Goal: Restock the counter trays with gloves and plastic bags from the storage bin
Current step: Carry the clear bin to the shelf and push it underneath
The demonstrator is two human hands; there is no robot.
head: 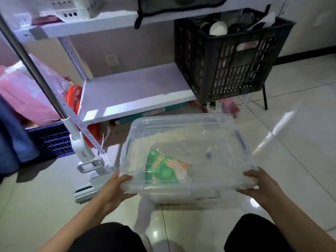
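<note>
A clear plastic storage bin point(223, 124) with a clear lid sits low in front of me, over the tiled floor. Through the lid I see a green and orange printed packet point(163, 168) lying at the bin's near left side. My left hand point(116, 190) grips the bin's near left corner, thumb on the lid rim. My right hand point(261, 186) grips the near right corner the same way. The rest of the bin's contents look pale and unclear.
A white metal shelf rack point(134, 88) stands just beyond the bin, its lower shelf bare. A black slatted crate point(227, 66) with bowls sits at the right. A white mop head point(89, 160), a dark blue crate point(51, 139) and pink bags are at the left.
</note>
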